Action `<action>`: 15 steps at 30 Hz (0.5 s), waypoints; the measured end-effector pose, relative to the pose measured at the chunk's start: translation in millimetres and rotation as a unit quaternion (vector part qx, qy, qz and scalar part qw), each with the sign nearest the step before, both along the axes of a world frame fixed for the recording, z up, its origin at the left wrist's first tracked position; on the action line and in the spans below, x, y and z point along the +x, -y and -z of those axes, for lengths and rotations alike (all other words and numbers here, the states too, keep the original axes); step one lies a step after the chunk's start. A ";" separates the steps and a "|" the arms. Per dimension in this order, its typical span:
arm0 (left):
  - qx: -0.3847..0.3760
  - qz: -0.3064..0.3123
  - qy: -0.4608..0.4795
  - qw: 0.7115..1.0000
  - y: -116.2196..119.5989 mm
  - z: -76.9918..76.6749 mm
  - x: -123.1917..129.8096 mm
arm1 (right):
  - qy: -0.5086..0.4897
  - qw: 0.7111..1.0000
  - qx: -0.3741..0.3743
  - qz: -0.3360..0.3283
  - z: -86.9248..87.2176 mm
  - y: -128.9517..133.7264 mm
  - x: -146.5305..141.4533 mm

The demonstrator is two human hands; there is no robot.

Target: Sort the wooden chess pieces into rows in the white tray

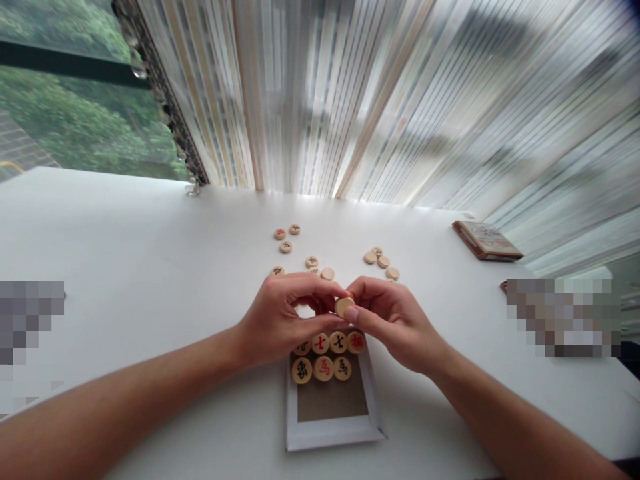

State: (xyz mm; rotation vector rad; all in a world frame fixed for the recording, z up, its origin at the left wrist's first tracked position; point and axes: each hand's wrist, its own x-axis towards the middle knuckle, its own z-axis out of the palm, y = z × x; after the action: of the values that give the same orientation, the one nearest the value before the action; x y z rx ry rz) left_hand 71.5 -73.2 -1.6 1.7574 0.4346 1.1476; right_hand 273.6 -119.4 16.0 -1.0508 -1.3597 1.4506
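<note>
My left hand (pixel 295 310) and my right hand (pixel 393 317) meet over the top of a white box (pixel 337 437). Between their thumbs and fingers they both pinch one round wooden piece (pixel 345 307), whose visible face looks blank. Inside the box lie several wooden pieces with red or black characters. A red-marked piece (pixel 324 368) sits in the lower row, between two black-marked ones (pixel 301 370) (pixel 343 368). The upper row is partly covered by my left hand. Below the rows the box's brown bottom (pixel 330 401) shows.
Loose wooden pieces lie beyond my hands: a red-marked one (pixel 280 234) in a group at the back left, and blank ones (pixel 393 273) at the right. A flat brown box (pixel 487 241) lies at the far right, near the striped curtain (pixel 320 100).
</note>
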 end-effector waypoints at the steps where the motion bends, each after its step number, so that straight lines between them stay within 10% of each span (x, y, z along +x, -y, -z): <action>1: 0.001 -0.001 0.000 1.000 -0.3 0.5 0.1 | -0.002 1.000 0.001 -0.002 -0.2 -0.1 0.0; 15: -0.017 0.004 -0.018 1.000 -1.9 1.3 -2.5 | -0.017 1.000 0.003 -0.013 -0.5 -1.7 3.7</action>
State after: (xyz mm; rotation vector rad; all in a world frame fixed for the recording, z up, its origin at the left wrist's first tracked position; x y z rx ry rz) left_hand 69.0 -71.2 -2.9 1.7515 0.4660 1.0996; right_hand 277.3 -117.7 16.6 -1.0037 -1.3570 1.4757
